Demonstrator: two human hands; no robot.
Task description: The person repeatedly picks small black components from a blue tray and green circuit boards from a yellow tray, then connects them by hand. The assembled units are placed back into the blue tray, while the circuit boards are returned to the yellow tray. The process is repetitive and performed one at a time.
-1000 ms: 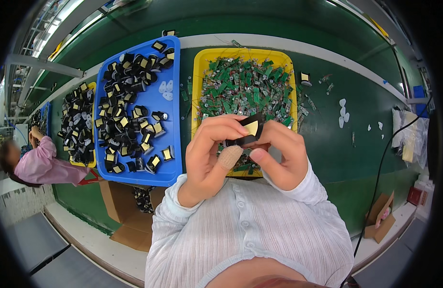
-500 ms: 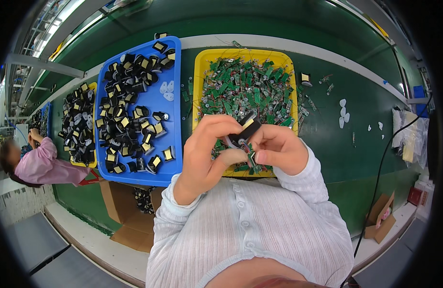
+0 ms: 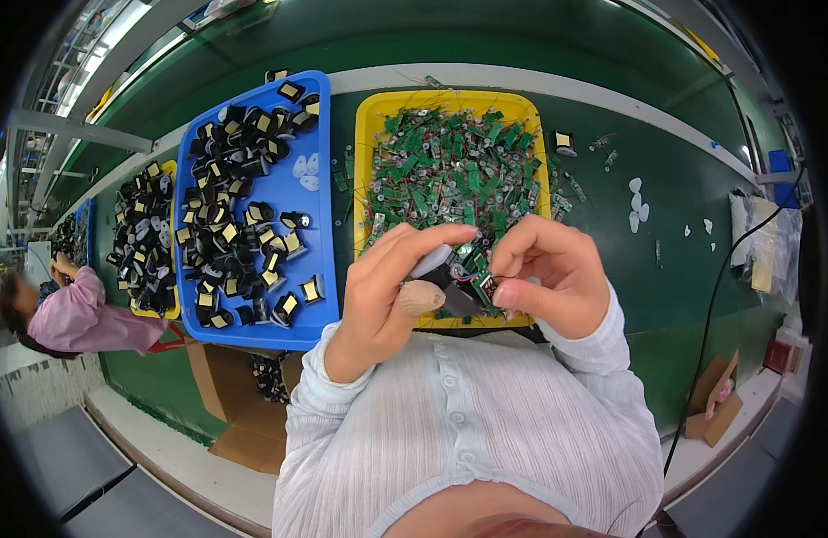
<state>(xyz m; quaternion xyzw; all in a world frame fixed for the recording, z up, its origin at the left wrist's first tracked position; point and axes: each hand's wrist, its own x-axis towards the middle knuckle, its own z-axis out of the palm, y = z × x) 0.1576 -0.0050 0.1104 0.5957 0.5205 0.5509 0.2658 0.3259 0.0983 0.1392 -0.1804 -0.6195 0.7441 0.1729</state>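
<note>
1. Black case (image 3: 459,303) sits pinched in the left hand (image 3: 376,294), above the yellow tray (image 3: 364,161).
2. Right hand (image 3: 562,280) pinches the green board (image 3: 480,276) beside it.
3. Best, I'd say: steady case, gentle touch, no tugging thin wires (image 3: 466,278).

light: bright, fairly even | glare: upper-left white strip (image 3: 118,34) | edges: fisheye bend, black rim
</note>
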